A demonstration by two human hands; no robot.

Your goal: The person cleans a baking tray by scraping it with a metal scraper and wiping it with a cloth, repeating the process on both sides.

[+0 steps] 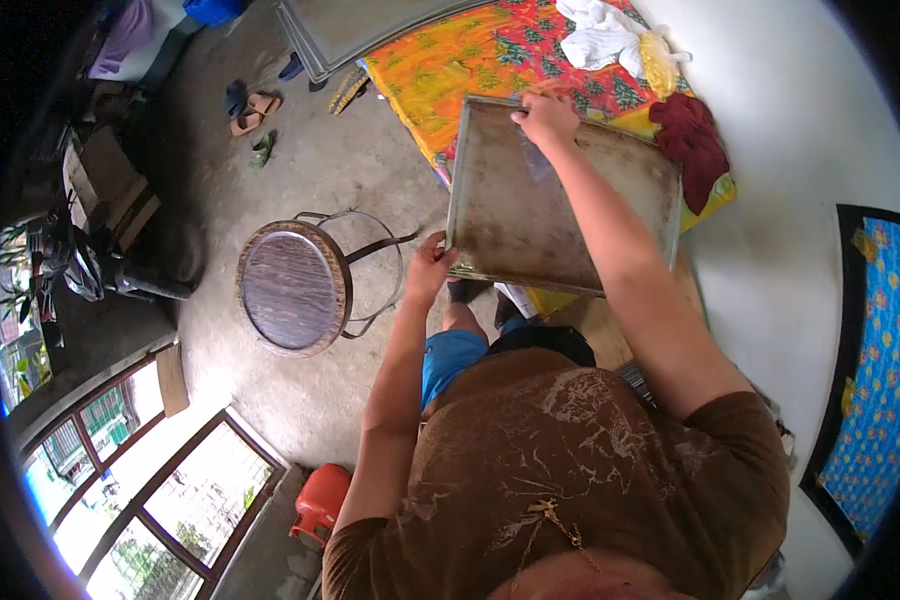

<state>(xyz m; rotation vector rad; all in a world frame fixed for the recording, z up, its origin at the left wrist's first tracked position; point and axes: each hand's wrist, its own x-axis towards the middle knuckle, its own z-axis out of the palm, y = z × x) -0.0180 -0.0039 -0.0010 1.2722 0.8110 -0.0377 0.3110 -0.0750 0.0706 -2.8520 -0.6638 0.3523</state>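
Observation:
A rectangular tray-like panel point(510, 205) with a raised metal rim and a brown-stained face lies tilted in front of my body. My left hand point(432, 268) is closed on its near left edge, thumb and fingers at the rim. At the far rim, my right hand point(550, 120) is closed, fingers bent down over the edge. A small translucent, bluish piece point(538, 160) shows just below that hand; what it is, and whether the fingers hold it or only the rim, cannot be made out.
A round wooden-topped stool point(292, 288) stands left. Behind the panel lies an orange and red patterned cloth point(440, 75) with white cloth point(602, 38) and maroon cloth point(692, 145). Other framed panels point(370, 25) lie at the top. Slippers point(253, 113) and a red gas cylinder point(322, 503) are on the floor.

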